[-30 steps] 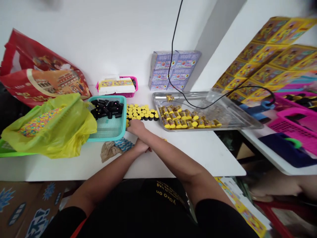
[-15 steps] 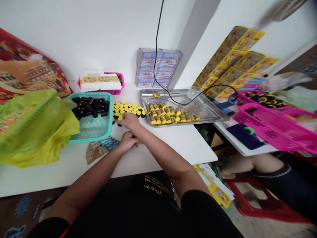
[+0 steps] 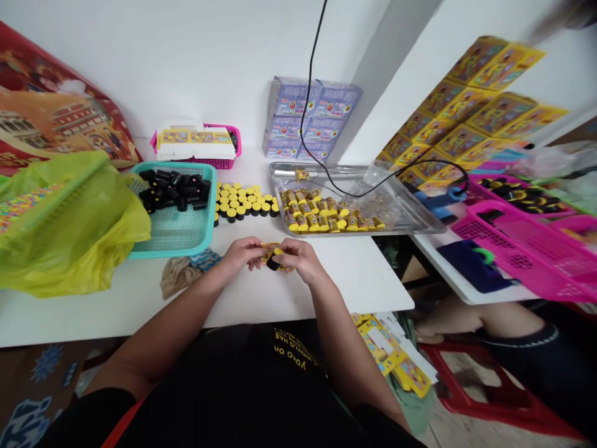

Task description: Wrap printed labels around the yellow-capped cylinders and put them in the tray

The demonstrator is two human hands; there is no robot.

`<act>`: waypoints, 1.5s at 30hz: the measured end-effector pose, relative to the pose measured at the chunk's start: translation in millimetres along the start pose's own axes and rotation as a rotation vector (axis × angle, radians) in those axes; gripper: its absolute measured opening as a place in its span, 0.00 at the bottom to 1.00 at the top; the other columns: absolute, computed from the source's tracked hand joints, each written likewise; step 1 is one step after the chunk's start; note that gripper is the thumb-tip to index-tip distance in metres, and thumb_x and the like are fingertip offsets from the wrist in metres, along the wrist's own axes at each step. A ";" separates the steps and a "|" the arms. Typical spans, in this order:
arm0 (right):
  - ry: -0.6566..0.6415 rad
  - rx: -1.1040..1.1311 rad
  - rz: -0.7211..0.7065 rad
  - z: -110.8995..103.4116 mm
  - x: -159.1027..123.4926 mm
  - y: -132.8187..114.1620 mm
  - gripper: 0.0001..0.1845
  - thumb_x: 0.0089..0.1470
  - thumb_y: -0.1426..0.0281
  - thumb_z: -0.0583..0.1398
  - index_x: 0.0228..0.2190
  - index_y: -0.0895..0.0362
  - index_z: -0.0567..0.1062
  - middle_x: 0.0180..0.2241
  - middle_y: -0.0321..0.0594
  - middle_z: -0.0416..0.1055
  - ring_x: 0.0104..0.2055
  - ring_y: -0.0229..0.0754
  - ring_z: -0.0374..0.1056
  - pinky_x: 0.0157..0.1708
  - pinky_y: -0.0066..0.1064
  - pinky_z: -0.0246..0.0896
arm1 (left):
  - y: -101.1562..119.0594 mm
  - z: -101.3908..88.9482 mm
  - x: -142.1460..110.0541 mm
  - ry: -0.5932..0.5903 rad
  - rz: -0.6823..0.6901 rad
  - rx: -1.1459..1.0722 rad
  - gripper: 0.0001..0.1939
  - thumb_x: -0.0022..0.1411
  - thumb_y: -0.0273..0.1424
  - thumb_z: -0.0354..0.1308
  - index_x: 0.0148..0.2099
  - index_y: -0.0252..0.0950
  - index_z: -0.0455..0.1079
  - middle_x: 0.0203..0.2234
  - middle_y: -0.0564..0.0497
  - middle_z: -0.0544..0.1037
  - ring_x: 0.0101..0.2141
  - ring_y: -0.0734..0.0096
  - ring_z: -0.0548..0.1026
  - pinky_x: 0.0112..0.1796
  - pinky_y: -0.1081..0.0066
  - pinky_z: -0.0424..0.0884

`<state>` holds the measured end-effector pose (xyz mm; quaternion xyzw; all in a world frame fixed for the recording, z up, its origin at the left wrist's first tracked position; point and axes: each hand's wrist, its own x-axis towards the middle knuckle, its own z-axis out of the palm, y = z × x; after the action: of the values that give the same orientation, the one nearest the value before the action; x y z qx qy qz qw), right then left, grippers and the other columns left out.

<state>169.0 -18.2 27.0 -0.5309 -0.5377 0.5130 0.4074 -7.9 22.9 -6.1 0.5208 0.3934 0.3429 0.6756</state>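
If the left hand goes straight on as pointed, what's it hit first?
Past the printed label at its fingertips, the left hand would probably meet the black-and-yellow cylinder in the right hand; depth is unclear.

Both hands (image 3: 272, 260) hold what looks like a black, yellow-capped container (image 3: 274, 259).

The left hand (image 3: 241, 255) and the right hand (image 3: 301, 258) are near each other in front of the body, with the fingers of both hands bent inward and the thumbs toward the middle. The left forearm (image 3: 180, 314) comes slanting up from the lower left, and the right forearm (image 3: 336, 320) rises more steeply from the lower right. Both elbows are bent, and the wrists are held apart.
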 end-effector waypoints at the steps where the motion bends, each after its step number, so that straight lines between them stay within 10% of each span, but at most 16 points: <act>1: 0.014 0.024 -0.010 0.8 -1.7 0.5 0.13 0.36 0.64 0.67 0.21 0.57 0.70 0.18 0.31 0.68 0.19 0.34 0.62 0.20 0.26 0.55 | -1.1 0.4 0.3 -0.020 -0.012 0.001 0.12 0.50 0.36 0.63 0.32 0.32 0.72 0.20 0.51 0.74 0.20 0.75 0.71 0.18 0.76 0.57; 11: 0.090 -0.061 -0.307 -3.1 -16.8 17.8 0.12 0.42 0.62 0.66 0.24 0.56 0.72 0.26 0.35 0.69 0.29 0.40 0.65 0.31 0.32 0.60 | -5.6 1.5 0.4 -0.065 -0.070 -0.131 0.19 0.47 0.41 0.67 0.38 0.33 0.76 0.31 0.45 0.79 0.25 0.73 0.73 0.21 0.76 0.59; 17: 0.104 -0.206 -0.358 -1.5 -24.1 16.9 0.10 0.44 0.63 0.66 0.24 0.55 0.73 0.26 0.35 0.67 0.29 0.39 0.63 0.30 0.31 0.59 | -2.1 4.6 -3.5 -0.043 0.038 -0.039 0.14 0.48 0.40 0.66 0.25 0.32 0.73 0.21 0.48 0.76 0.23 0.74 0.71 0.21 0.76 0.59; 26: 0.201 0.181 -0.364 -19.2 -14.4 16.7 0.08 0.43 0.64 0.66 0.26 0.55 0.76 0.33 0.39 0.73 0.35 0.43 0.68 0.36 0.33 0.63 | -4.0 3.6 -2.7 -0.008 0.081 0.164 0.17 0.40 0.37 0.70 0.23 0.32 0.66 0.16 0.53 0.72 0.18 0.79 0.65 0.19 0.77 0.58; 36: 0.002 0.129 -0.078 -21.9 -3.5 11.2 0.11 0.41 0.63 0.66 0.24 0.58 0.76 0.22 0.36 0.73 0.23 0.38 0.66 0.26 0.29 0.60 | -4.4 6.9 -5.8 -0.096 0.265 0.192 0.18 0.41 0.38 0.71 0.26 0.31 0.68 0.19 0.55 0.71 0.21 0.80 0.65 0.24 0.76 0.62; 45: 0.091 0.246 0.082 -12.4 -0.6 14.0 0.14 0.38 0.61 0.67 0.21 0.59 0.73 0.14 0.34 0.68 0.15 0.34 0.60 0.16 0.24 0.50 | -0.3 5.7 -5.8 -0.101 0.189 0.192 0.18 0.44 0.40 0.70 0.31 0.30 0.74 0.18 0.52 0.74 0.19 0.77 0.69 0.20 0.77 0.62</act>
<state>183.3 -18.6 15.0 -0.5214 -0.4295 0.5665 0.4719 -5.5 15.4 -4.5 0.6344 0.3391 0.3394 0.6062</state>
